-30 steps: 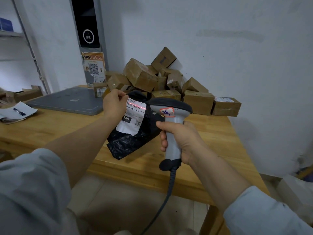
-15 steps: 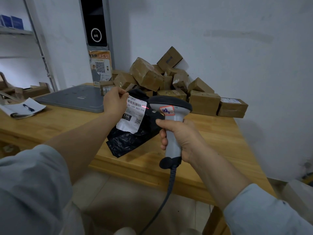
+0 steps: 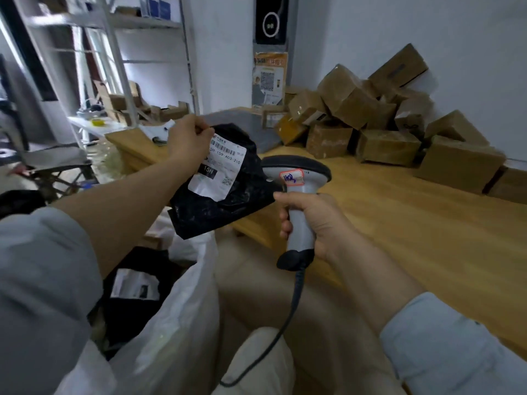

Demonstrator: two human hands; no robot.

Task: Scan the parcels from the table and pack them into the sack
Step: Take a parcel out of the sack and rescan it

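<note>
Pinching a black plastic mailer (image 3: pixel 228 208), the left grip (image 3: pixel 186 139) hangs it over the white woven sack (image 3: pixel 176 323) for dropping; the right grip (image 3: pixel 316 220) clasps a grey scanner (image 3: pixel 296 171).

The person wore a top with long sleeves in a pale grey-blue colour. The left sleeve (image 3: pixel 42 280) was wide and loose, with soft folds, and it ended near the elbow, so the forearm below it was bare. The right sleeve (image 3: pixel 445 346) was of the same cloth and had a plain edge at about the middle of the forearm. The left hand (image 3: pixel 188 138) and the right hand (image 3: pixel 316 220) were bare. The trousers (image 3: pixel 256 366) were light beige.
</note>
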